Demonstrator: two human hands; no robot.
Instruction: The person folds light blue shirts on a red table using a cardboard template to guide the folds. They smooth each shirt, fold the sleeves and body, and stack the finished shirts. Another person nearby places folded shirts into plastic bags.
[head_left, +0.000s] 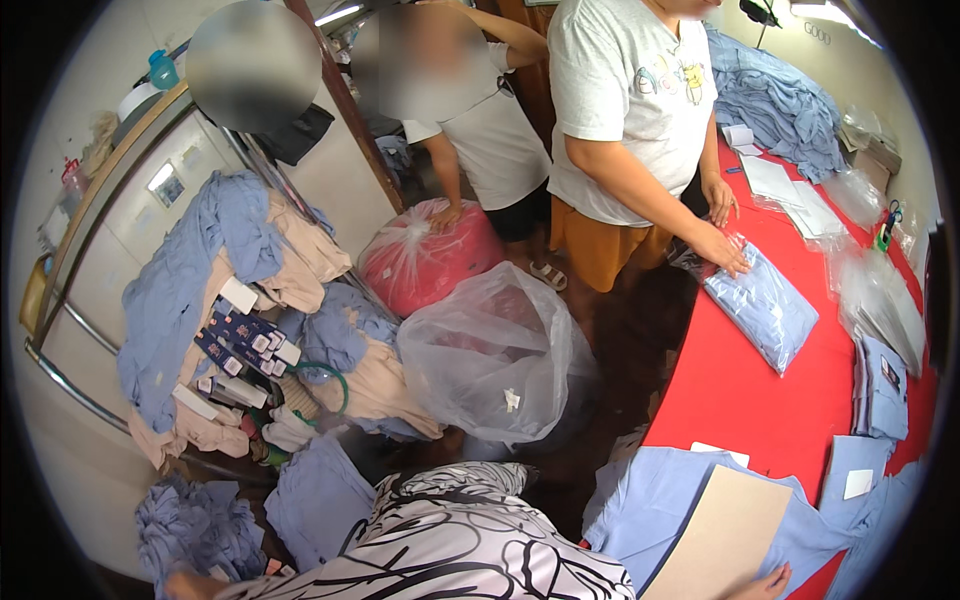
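Observation:
At the lower right edge, my right hand (766, 584) shows only in part, fingers stretched out at the near end of a tan cardboard sheet (725, 530). Whether it grips the sheet is not visible. That sheet lies over a spread light-blue shirt (640, 490) on the red-covered table (700, 400). My left hand (192, 586) is blurred and cut off at the lower left, close to a crumpled blue garment heap (195, 525); its fingers cannot be made out. A folded blue garment with a white tag (857, 484) rests right of the cardboard.
Across the table a person (630, 130) presses both hands on a bagged blue shirt (765, 308). Another person (490, 140) touches a red-filled plastic bag (430, 260). An open clear bag (490, 360) stands on the floor. Garments and boxes (245, 340) pile up left.

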